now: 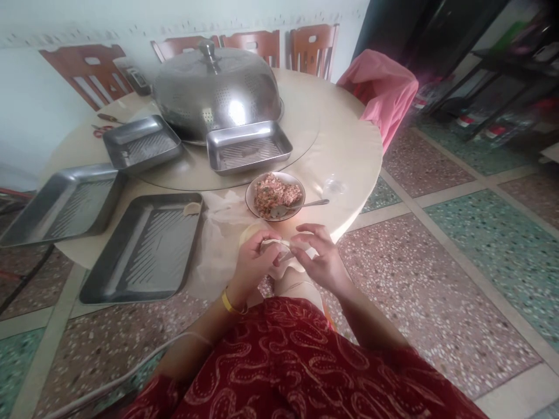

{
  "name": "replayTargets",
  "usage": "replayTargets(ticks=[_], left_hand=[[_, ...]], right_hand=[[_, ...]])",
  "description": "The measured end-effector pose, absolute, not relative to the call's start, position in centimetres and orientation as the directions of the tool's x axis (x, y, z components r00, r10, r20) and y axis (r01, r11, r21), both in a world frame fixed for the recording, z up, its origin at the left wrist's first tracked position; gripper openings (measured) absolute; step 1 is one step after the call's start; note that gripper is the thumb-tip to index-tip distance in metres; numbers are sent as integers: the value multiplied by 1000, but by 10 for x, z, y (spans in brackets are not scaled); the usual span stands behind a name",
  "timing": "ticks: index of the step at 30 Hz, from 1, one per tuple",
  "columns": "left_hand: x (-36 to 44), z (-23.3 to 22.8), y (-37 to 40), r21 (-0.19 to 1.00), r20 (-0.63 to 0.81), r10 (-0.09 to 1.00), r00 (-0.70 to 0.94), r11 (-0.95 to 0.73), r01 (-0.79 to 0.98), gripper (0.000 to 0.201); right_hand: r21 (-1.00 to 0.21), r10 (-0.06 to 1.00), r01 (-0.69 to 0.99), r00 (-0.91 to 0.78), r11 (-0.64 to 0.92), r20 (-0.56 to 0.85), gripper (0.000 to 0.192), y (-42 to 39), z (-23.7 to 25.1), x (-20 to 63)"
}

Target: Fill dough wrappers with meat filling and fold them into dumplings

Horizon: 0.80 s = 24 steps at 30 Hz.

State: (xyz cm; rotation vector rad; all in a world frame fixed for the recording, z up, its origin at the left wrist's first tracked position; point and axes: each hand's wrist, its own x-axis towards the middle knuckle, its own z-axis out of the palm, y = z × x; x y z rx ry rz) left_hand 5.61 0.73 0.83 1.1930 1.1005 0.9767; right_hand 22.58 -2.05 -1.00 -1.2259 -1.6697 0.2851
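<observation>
Far to my left a steel tray (56, 203) hangs partly over the table (349, 151) edge, and just beside it a second tray (144, 250) lies nearer me, with one finished dumpling (192, 208) sitting alone at its far corner. Behind them two smaller trays (140, 142) (248, 146) rest on the turntable in front of a big perforated steel dome cover (216, 87). A thin plastic sheet (218, 233) lies crumpled between the near tray and my hands. My left hand (253, 259) is curled closed, thumb and fingertips pinching one side of the dumpling wrapper (276, 247), which I hold above the table's near edge, over my lap. The dough looks soft, light and limp, likely a little tacky; I judge it would tear or stretch if squeezed hard, so the rim is the place to grip, lightly, keeping pressure off the belly. My right hand (321, 256) is closed the same way on the other side of the wrapper, fingertips meeting the left ones along the seam. Just beyond my hands stands a bowl of minced filling (275, 195) with a spoon (301, 205) lying in it, handle pointing right. Farther right, a pink cloth (384, 87) drapes over a chair.
</observation>
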Motion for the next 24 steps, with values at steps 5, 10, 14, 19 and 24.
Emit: replayTargets(ticks=[5, 10, 14, 19, 24], left_hand=[[58, 10, 7, 993, -118, 972, 203, 118, 11, 10], [56, 9, 7, 992, -125, 971, 201, 123, 26, 12], [55, 8, 7, 993, -115, 974, 193, 114, 19, 12], [56, 8, 7, 993, -113, 974, 196, 108, 37, 12], [56, 9, 7, 990, -142, 970, 197, 136, 43, 15]], right_hand=[[-578, 802, 673, -38, 462, 596, 11, -21, -5, 224], [-547, 786, 696, -39, 465, 617, 13, -19, -4, 223], [-568, 806, 671, -75, 476, 587, 13, -20, -2, 223], [-540, 817, 704, -99, 461, 568, 16, -18, 0, 222], [-613, 831, 655, -39, 441, 555, 16, -15, -3, 221]])
